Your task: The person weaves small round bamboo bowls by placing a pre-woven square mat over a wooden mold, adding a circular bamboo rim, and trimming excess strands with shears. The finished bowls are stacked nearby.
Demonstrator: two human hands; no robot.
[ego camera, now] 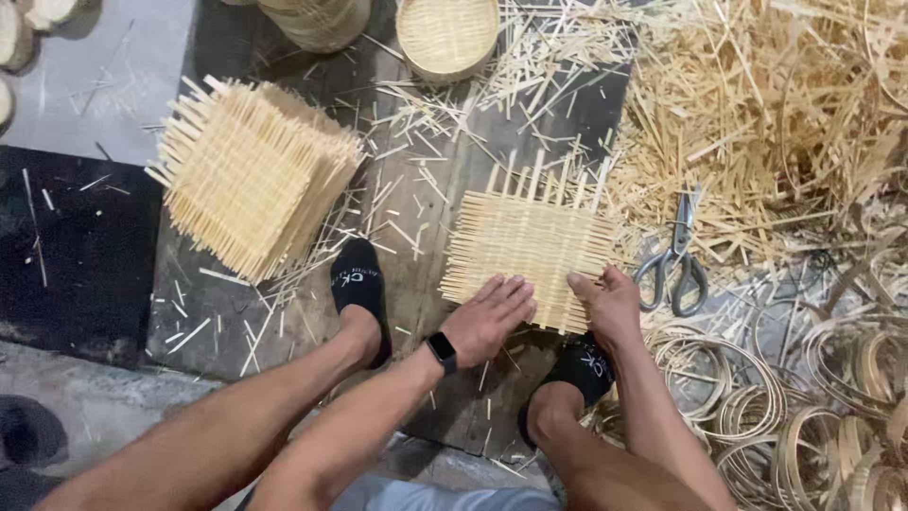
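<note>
Fingers [511, 289] of the left hand [487, 317]: stretched out flat and close together, pressed palm-down on the near-left corner of the woven bamboo mat [530, 248], gripping nothing. Black watch [442, 351] strapped at that wrist. Fingers of the right hand [610, 305]: curled loosely at the mat's near edge, thumb [579, 285] laid on top of the weave, the others tucked out of sight below, so apparently pinching the edge, though hard to tell for sure.

Mat itself: lying flat on a dark worn board [416, 218], loose strip ends sticking out along all four sides. Just below the mat, two feet in black socks, the right one [582, 364] partly under the mat's near edge, the left one [359, 284] to the mat's left. Further left of the mat, well apart from it: a thick stack of similar woven mats [251, 175], skewed a little. Above the mat, at the far end of the board: a small round woven basket [446, 36]. Right of the mat, just beside it: a pair of scissors [673, 260] lying on a heap of bamboo offcuts [776, 114]. Below right of the mat: coiled bamboo hoops [813, 397] piled on the floor. Short splinters scattered over the board all round the mat.
</note>
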